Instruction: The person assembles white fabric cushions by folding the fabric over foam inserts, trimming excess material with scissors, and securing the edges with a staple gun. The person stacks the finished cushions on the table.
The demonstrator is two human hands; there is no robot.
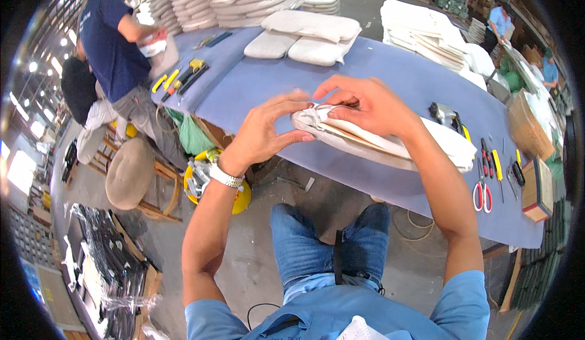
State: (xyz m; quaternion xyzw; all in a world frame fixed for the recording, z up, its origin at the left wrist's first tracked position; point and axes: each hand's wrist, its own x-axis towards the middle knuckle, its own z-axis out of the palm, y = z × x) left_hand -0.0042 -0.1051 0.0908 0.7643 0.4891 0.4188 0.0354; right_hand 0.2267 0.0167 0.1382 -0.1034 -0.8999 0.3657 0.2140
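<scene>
Bare blue tabletop (390, 78) beyond the hands, hemmed by cushions (304, 38) (far edge) and scissors (482, 195) rightward.

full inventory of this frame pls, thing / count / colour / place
cushion cover: 1, cream, near table edge, under both hands
table: 1, blue-grey top, across the middle
stuffed cushions: 3, off-white, far side of table
folded fabric stack: 1, white, far right of table
scissors: 1, red handles, right end of table
hand tools: several, yellow and red handles, beside the scissors
stool: 1, beige seat, floor left
co-worker: 1, dark blue shirt, upper left at table
wristwatch: 1, silver, left wrist
left hand: grip on the cover's left end
right hand: grip on the cover's top
</scene>
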